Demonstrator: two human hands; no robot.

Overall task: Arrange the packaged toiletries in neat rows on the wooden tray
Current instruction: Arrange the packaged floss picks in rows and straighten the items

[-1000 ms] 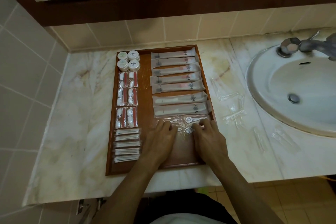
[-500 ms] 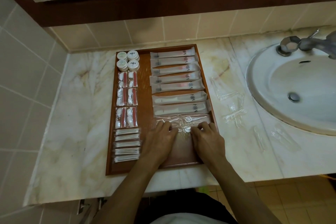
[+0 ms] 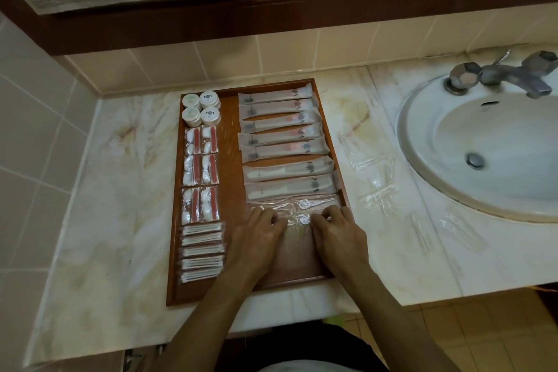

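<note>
- The wooden tray is sitting on the marble counter, just left of the sink.
- Down the tray's left side, small round tubs, red and white packets and cotton bud packs are lying in tidy rows.
- On the tray's right side, long white packets are lying flat, one below the other.
- The left hand is resting on the tray, its fingers bent a little and pressing on the clear packets below the long ones.
- The right hand is doing the same, its fingers curling onto the packets' near edge. I cannot tell if they are pinching.
- I think both hands are nudging these clear packets straight into a row.
- More clear packets are lying loose on the counter, between tray and sink.
- The next move probably calls for picking one of those up and laying it in the bare space near the tray's front.
</note>
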